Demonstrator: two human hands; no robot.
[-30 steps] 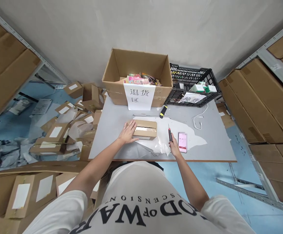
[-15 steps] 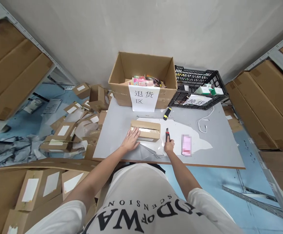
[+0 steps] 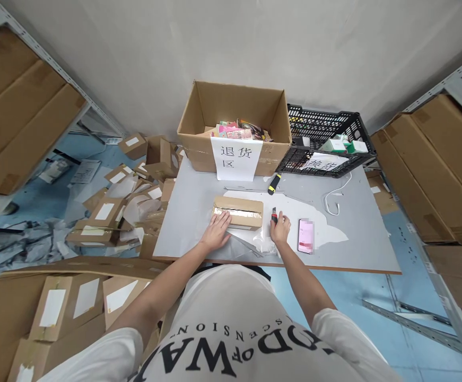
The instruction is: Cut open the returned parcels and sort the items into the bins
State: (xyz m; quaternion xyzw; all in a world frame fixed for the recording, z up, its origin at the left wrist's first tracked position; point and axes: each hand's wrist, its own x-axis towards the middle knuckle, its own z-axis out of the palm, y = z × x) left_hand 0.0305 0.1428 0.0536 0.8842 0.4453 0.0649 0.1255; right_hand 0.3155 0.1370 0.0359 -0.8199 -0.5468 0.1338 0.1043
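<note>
A small taped cardboard parcel (image 3: 239,210) lies on the grey table (image 3: 354,244) in front of me. My left hand (image 3: 217,232) rests flat on the parcel's near left corner, fingers spread. My right hand (image 3: 280,229) grips a small black and red cutter (image 3: 274,216), its tip pointing away from me just right of the parcel. Torn white plastic wrapping (image 3: 294,217) lies under the parcel and both hands. A pink phone (image 3: 306,235) lies just right of my right hand.
At the table's back stand a big open carton (image 3: 234,109) with a paper sign, a black crate (image 3: 322,132), a yellow-black knife (image 3: 274,183) and a white cable (image 3: 336,199). Labelled boxes (image 3: 103,212) litter the floor left. Shelves of cartons (image 3: 433,159) flank both sides.
My right hand has drawn the cutter back from upright beside the phone to close by the parcel's right end. My left hand slid from the parcel's left end to its near corner.
</note>
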